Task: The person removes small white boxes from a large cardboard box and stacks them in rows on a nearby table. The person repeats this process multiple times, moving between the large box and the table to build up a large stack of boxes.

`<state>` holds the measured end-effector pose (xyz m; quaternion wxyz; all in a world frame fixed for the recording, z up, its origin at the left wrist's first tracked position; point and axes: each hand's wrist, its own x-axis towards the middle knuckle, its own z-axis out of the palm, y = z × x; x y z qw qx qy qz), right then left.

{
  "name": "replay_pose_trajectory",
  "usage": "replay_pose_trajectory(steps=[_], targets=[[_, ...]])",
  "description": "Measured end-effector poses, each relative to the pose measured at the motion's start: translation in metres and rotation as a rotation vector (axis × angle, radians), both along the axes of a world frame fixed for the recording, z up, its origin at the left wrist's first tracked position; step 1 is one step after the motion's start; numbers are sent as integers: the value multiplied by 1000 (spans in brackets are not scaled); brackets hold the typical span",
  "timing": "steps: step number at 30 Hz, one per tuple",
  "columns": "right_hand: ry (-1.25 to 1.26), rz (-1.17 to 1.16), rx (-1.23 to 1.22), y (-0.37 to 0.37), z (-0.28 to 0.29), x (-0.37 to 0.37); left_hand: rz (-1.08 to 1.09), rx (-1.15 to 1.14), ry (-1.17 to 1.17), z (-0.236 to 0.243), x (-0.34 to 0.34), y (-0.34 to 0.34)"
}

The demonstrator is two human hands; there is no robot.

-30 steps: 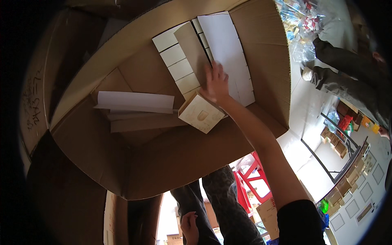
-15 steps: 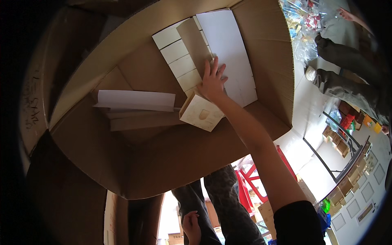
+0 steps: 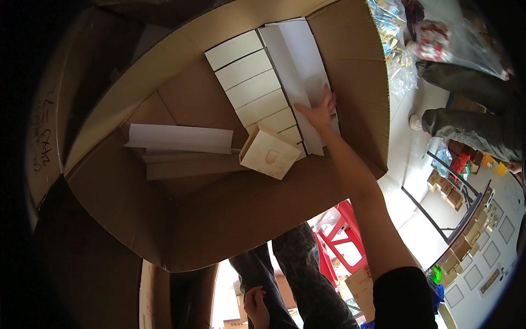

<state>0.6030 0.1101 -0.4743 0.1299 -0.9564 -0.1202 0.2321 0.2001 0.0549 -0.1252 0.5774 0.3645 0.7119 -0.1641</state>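
My right hand [image 3: 320,112] reaches into a large brown cardboard carton [image 3: 219,219]. Its fingers and thumb are spread over a white card sheet [image 3: 285,63] creased lengthwise, touching it and not visibly closed round it. Left of the sheet, several cream boxes [image 3: 246,77] sit side by side in a row. One loose cream box [image 3: 269,154] with a small emblem lies tilted at the near end of that row. My left hand [image 3: 256,307] hangs low in front of my leg, fingers curled together, with nothing visible in it.
Inside the carton's left part lie another folded white sheet [image 3: 181,137] and a brown cardboard piece [image 3: 192,164]. A red stool [image 3: 345,236] stands beyond the near wall. At right are another person's legs [image 3: 460,120], clear plastic bags [image 3: 402,71] and a dark metal frame [image 3: 427,214].
My right hand has moved right. The card strip that covered part of the box row has swung right, showing its white side and uncovering more cream boxes. At right, a plastic bag has come into view.
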Motion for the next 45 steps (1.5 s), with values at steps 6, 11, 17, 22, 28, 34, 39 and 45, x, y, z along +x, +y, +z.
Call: replay_pose_trajectory(steps=[6,11,17,22,28,34,39,45], targets=[[156,-3,-223,0,15,16,28,-17,24,4,4,0],[178,11,-380,12,27,24,-60,10,11,2,-4,-6],[308,98,-158,7,38,6,-91,11,0,5,2,-3],[242,262,-78,-32,24,11,-94,-8,-42,6,-1,-7],[-101,353,-167,-10,93,-24,105,84,-14,-5,-22,-38],[-207,817,159,-15,268,-87,82,140,-9,-10,-39,-56],[270,956,315,11,263,-182,67,142,-49,-8,-40,-52],[787,769,346,72,163,-252,45,139,-74,-8,-44,-54]])
